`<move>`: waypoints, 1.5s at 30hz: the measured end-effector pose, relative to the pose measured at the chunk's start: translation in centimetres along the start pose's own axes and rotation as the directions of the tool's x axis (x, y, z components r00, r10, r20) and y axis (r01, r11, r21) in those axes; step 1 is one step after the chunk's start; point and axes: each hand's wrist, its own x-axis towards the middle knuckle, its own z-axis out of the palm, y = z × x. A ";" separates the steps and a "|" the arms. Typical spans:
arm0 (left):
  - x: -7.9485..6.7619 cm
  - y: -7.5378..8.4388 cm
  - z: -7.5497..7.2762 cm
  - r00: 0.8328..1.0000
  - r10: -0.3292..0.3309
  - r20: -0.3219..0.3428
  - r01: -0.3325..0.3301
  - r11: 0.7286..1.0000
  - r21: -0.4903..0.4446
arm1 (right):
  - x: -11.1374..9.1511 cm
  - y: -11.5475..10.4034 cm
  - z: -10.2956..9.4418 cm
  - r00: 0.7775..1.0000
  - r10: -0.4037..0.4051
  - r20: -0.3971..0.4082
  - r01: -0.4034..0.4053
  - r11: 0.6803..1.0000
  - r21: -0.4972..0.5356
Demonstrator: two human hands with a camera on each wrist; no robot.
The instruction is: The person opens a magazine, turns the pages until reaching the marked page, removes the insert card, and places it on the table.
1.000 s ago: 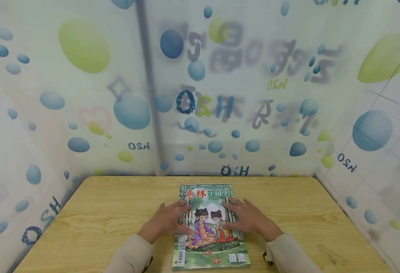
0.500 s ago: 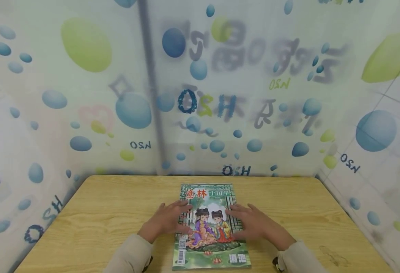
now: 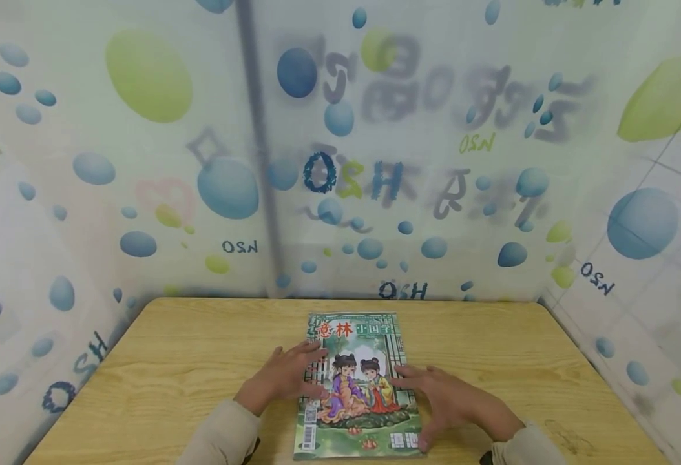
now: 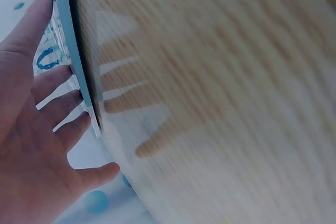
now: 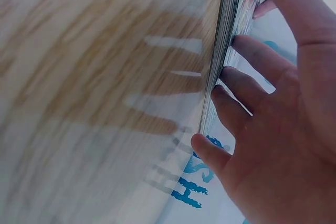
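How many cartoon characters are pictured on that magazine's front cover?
2, side by side on the magazine: the purple-robed character nearer the left hand, the red-skirted character nearer the right hand. The hands may hide bits of its edges.

- I see a pale beige left sleeve on my head feed.
- The right sleeve matches it.
- By each sleeve's inner edge I make out a dark patch, too small to identify.
- Left hand and right hand: bare.
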 end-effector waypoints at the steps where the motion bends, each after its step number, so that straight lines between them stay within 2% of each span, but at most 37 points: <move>1: 0.0 0.0 0.0 1.000 0.004 -0.001 -0.004 1.000 -0.001 | 0.0 0.0 0.0 1.000 0.003 -0.001 -0.003 1.000 0.001; 8: 0.0 -0.1 0.0 0.999 0.037 0.004 -0.037 0.999 0.017 | 0.0 0.1 0.0 0.999 0.031 -0.009 -0.031 0.999 -0.010; 13: -0.1 0.1 -0.1 0.999 0.037 0.009 -0.037 0.999 0.037 | 0.1 0.0 -0.2 0.999 0.045 -0.005 -0.045 0.999 -0.008; 20: -0.1 1.3 -0.2 0.999 0.039 0.019 -0.040 0.997 0.069 | 0.2 -0.1 -0.5 0.999 0.054 -0.001 -0.054 0.998 -0.017; 29: -0.2 4.4 0.6 0.985 0.171 0.003 -0.170 0.979 0.116 | 0.4 -0.4 -1.0 1.000 0.028 0.002 -0.028 0.999 -0.017; 36: -0.5 6.7 1.0 0.967 0.250 0.050 -0.255 0.952 0.170 | 0.6 -0.3 -1.5 1.000 0.012 0.016 -0.012 1.000 -0.006; 40: -0.5 7.2 1.3 0.962 0.266 0.058 -0.272 0.943 0.191 | 0.7 -0.2 -1.6 1.000 0.012 0.026 -0.013 0.999 0.041; 45: -0.5 7.1 1.6 0.956 0.290 0.043 -0.292 0.931 0.218 | 0.8 -0.1 -1.6 0.999 0.027 0.042 -0.031 0.996 0.085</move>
